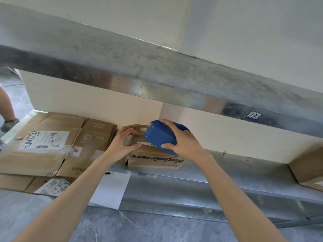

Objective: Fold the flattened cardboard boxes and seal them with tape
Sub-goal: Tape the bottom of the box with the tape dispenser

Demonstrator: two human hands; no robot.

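While my left hand (125, 142) clasps the small cardboard box (153, 158) on the metal shelf (227, 172) and my right hand (181, 142) grips the blue tape dispenser (160, 137) atop it, I'd drag steadily along the seam, flaps held flush.

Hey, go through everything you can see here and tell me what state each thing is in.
Small brown cardboard box: folded into shape, standing on the grey metal shelf.
Blue plastic tape dispenser: resting on the box's top, gripped.
Left hand: grips the box's top.
Right hand: grips the dispenser.
Large brown flattened cardboard boxes: flat, unfolded, stacked left of the small box.
White paper sheet: hanging over the shelf edge.
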